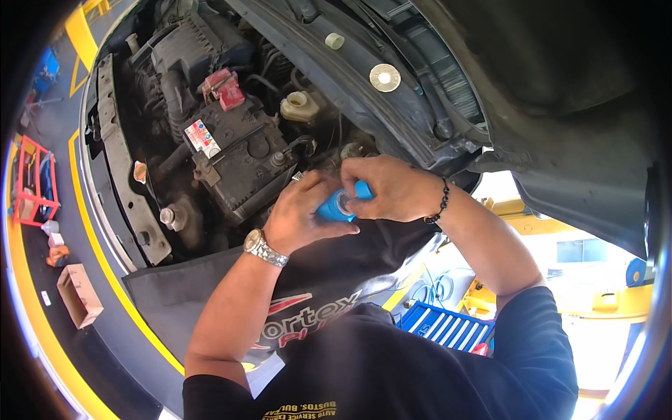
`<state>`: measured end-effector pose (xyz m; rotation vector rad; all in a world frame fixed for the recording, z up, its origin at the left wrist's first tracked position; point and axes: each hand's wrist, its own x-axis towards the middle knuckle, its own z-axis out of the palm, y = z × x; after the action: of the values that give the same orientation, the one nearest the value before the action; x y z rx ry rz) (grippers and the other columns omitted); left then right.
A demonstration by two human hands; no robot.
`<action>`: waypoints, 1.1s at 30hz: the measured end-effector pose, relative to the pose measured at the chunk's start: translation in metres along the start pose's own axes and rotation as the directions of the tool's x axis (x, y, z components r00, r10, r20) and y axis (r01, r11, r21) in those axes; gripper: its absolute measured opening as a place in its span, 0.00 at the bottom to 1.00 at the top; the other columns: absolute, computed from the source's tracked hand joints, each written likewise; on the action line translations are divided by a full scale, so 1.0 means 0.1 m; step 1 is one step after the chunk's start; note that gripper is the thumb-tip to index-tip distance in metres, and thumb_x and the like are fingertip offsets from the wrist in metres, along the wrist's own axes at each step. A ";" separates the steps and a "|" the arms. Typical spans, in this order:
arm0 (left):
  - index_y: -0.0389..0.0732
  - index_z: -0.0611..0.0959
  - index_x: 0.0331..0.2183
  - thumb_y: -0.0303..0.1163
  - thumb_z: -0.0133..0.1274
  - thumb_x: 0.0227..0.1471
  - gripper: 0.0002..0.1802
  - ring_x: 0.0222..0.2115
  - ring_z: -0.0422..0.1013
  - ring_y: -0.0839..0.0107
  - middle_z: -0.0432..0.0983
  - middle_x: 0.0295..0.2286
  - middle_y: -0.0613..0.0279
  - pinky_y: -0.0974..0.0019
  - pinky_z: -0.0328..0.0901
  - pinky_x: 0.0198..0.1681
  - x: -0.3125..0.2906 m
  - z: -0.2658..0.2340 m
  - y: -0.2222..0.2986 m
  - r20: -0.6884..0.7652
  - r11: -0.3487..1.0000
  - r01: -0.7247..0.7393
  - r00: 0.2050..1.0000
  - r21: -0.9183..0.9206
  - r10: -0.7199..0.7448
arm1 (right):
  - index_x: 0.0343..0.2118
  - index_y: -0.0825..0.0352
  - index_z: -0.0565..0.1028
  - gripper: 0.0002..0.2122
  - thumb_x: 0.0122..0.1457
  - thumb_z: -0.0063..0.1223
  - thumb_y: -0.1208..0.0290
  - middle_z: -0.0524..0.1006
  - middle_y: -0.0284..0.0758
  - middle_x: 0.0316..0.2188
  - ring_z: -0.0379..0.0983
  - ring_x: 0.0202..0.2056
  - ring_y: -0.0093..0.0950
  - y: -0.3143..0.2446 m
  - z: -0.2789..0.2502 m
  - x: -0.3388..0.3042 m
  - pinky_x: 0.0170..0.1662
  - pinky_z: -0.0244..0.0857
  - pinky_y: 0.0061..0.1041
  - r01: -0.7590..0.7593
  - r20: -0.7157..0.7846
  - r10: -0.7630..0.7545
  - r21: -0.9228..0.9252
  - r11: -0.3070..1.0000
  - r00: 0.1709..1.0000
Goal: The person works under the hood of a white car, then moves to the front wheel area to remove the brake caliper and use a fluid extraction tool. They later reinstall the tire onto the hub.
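Over the near edge of an open engine bay, my left hand (304, 210) is wrapped round a small blue bottle (333, 209). My right hand (389, 189) pinches the bottle's blue cap (362, 190), and a pale neck shows between cap and bottle. Most of the bottle is hidden by my fingers. Beyond my hands sits a cream fluid reservoir (301, 108) with its round mouth uncovered. A pale cap (334, 41) and a round whitish disc with a central hole (385, 78) lie on the dark cowl ledge.
A dark battery (234, 155) with a red terminal cover (222, 89) fills the middle of the bay. A black fender cover (199, 290) hangs over the near edge. The raised hood (560, 91) stands at right. A blue tray (448, 329) and a cardboard box (79, 296) are lower down.
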<state>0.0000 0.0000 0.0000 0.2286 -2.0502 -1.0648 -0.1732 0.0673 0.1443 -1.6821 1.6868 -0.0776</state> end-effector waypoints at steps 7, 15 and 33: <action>0.39 0.83 0.41 0.42 0.78 0.28 0.35 0.36 0.75 0.58 0.77 0.37 0.59 0.60 0.71 0.42 -0.02 -0.02 0.01 0.062 1.000 0.006 0.998 0.029 -0.008 | 0.36 0.64 0.71 0.13 0.56 0.63 0.63 0.76 0.40 0.25 0.75 0.30 0.41 0.03 -0.01 0.06 0.35 0.66 0.36 0.168 0.071 -0.157 -0.179 0.970 0.985; 0.39 0.77 0.50 0.38 0.76 0.34 0.40 0.45 0.72 0.55 0.75 0.44 0.56 0.58 0.67 0.51 -0.03 -0.21 0.08 0.159 0.998 0.049 0.986 -0.029 -0.044 | 0.43 0.59 0.71 0.17 0.59 0.60 0.54 0.71 0.43 0.47 0.75 0.43 0.45 0.43 -0.30 0.06 0.44 0.71 0.39 -0.158 -0.611 0.031 -0.156 0.975 0.791; 0.32 0.72 0.53 0.27 0.65 0.48 0.32 0.49 0.70 0.52 0.71 0.47 0.49 0.58 0.65 0.55 0.57 -0.67 0.05 -0.145 0.940 0.103 0.988 0.326 -0.059 | 0.57 0.59 0.71 0.23 0.60 0.58 0.59 0.65 0.45 0.48 0.66 0.50 0.45 1.48 0.14 0.13 0.50 0.67 0.45 -0.494 -0.930 -0.179 -0.326 0.806 0.322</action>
<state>0.0116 -0.0646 0.0584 0.5464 -2.1030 -0.7223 -0.2879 0.0829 0.0509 -2.0189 3.0572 -0.6472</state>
